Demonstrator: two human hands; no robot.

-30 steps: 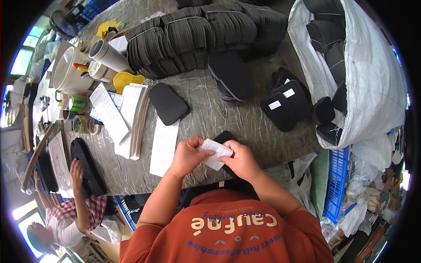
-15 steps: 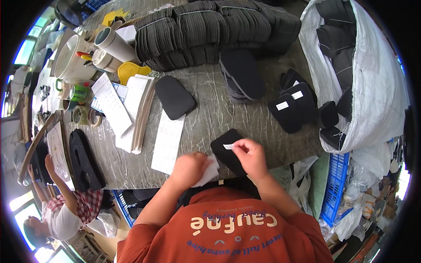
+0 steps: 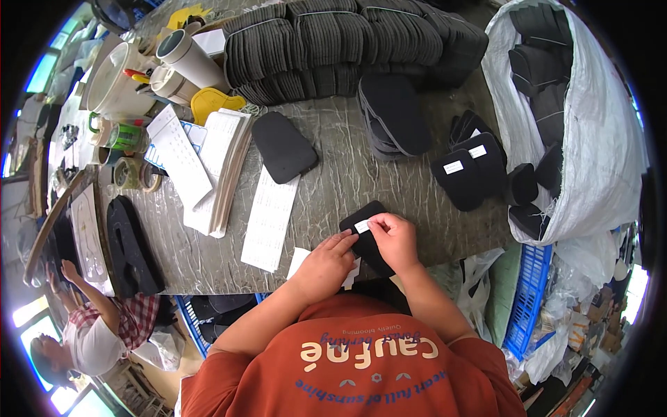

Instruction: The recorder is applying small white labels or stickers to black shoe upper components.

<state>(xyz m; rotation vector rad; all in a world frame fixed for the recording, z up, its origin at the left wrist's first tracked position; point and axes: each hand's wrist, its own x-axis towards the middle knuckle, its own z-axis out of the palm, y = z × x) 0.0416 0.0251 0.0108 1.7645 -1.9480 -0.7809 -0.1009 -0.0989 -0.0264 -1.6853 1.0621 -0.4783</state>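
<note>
Both hands meet at the near edge of the surface [image 3: 361, 174]: the right hand [image 3: 396, 240] pinches a small white label [image 3: 362, 226] onto a black foam piece [image 3: 365, 233], while the left hand [image 3: 326, 260] rests its fingertips on that piece, just beside the label. The risk here is a crooked or creased label if the foam slides under the press, since it overhangs the edge a little. The backing sheet [image 3: 299, 260] under the left wrist looks ready to slip off. Labelled pieces [image 3: 465, 174] lie to the far right, well apart.
</note>
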